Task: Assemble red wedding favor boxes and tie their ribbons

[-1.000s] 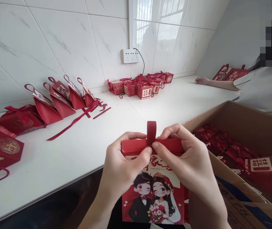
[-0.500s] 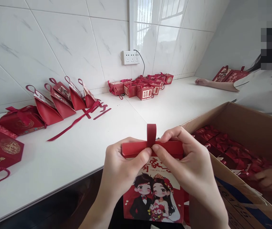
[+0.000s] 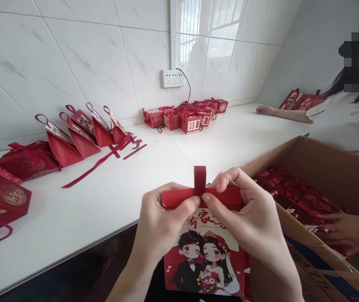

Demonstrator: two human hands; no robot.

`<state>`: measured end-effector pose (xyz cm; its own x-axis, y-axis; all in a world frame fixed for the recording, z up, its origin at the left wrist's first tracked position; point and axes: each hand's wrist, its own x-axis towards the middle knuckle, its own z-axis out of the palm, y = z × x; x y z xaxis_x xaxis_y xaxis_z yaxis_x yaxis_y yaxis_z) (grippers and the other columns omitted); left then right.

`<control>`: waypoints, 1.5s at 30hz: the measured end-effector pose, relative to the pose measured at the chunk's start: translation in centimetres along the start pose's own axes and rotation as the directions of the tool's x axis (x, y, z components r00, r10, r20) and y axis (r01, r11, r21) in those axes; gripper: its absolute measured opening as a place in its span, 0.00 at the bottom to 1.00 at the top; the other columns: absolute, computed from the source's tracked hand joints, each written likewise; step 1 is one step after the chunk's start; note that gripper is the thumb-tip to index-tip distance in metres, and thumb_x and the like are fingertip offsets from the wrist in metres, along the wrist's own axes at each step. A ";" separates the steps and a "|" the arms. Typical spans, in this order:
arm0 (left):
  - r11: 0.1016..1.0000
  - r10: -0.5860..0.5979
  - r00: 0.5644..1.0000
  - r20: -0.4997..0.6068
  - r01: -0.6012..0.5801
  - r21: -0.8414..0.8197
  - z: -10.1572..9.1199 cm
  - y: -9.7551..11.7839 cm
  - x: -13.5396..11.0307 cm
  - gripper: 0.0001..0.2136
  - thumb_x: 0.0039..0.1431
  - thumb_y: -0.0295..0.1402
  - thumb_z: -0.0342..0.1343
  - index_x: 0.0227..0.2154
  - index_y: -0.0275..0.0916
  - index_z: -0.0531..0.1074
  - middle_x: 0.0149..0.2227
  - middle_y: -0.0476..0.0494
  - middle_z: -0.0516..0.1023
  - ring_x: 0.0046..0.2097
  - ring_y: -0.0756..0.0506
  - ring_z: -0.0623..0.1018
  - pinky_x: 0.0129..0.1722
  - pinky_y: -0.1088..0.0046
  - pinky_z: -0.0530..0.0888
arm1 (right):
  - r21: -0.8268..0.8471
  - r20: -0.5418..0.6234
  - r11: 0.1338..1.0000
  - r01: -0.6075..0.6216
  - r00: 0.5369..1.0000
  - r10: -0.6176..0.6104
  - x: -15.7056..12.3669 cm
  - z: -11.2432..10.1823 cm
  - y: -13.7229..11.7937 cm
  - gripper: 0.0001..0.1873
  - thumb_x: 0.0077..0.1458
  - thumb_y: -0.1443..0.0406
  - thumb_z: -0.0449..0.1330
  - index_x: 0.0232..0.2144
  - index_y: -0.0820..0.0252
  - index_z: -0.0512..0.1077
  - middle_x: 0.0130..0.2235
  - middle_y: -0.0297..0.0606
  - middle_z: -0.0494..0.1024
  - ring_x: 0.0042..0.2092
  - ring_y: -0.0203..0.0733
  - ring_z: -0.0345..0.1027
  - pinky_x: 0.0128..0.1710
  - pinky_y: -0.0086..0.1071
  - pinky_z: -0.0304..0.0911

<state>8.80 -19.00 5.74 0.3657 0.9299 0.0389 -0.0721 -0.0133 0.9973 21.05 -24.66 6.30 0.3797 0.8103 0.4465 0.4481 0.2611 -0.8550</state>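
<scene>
A red gift box (image 3: 209, 260) printed with a cartoon bride and groom is between my hands, its folded top flap toward the counter. From the middle of that flap a dark red ribbon loop (image 3: 200, 178) stands up. My left hand (image 3: 163, 222) grips the flap's left part, thumb pressed at the foot of the loop. On the other side, my right hand (image 3: 245, 209) pinches the flap with its thumb beside the same spot, the index finger bent above the edge. The fingers behind the flap are mostly hidden.
Red triangular boxes (image 3: 63, 147) with loops stand at the left by loose ribbon (image 3: 94, 167). Small red boxes (image 3: 190, 121) cluster against the wall. At right is a cardboard box (image 3: 311, 161) of red boxes, with a co-worker's hand (image 3: 349, 230) inside and another hand (image 3: 266, 110) on the counter (image 3: 167, 159).
My hands keep their pinch at the loop, and the gift box has barely shifted. The co-worker's hand in the cardboard box has moved left and up over the red boxes.
</scene>
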 end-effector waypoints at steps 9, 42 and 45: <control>0.999 0.011 0.998 0.059 -0.014 0.045 0.2 0.2 0.2 0.08 0.47 0.38 0.60 0.24 0.38 0.73 0.24 0.47 0.74 0.28 0.48 0.73 0.21 0.78 0.66 | -0.011 -0.026 0.999 -0.042 0.999 0.042 0.1 -0.5 0.3 0.07 0.50 0.68 0.60 0.27 0.57 0.63 0.24 0.28 0.69 0.23 0.30 0.62 0.21 0.22 0.61; 0.996 -0.030 0.952 0.304 0.002 0.093 7.9 -0.1 4.7 0.09 0.48 0.38 0.59 0.21 0.37 0.74 0.20 0.50 0.73 0.26 0.49 0.73 0.25 0.78 0.69 | 0.284 -0.126 0.895 -0.343 0.912 0.390 1.7 -7.1 3.4 0.11 0.47 0.63 0.64 0.28 0.58 0.63 0.24 0.29 0.69 0.22 0.29 0.60 0.19 0.23 0.57; 0.990 -0.050 0.959 0.278 0.011 0.142 8.9 0.0 4.9 0.10 0.47 0.38 0.58 0.19 0.36 0.73 0.18 0.51 0.71 0.23 0.50 0.70 0.23 0.78 0.67 | 0.296 -0.114 0.887 -0.355 0.909 0.402 1.7 -8.1 3.6 0.10 0.48 0.63 0.63 0.29 0.57 0.64 0.24 0.28 0.69 0.21 0.30 0.61 0.19 0.23 0.57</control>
<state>18.83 -17.73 6.45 0.6126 0.7903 0.0045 0.0645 -0.0556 0.9964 29.82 -26.60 6.06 0.6176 0.7811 0.0922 0.0232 0.0991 -0.9948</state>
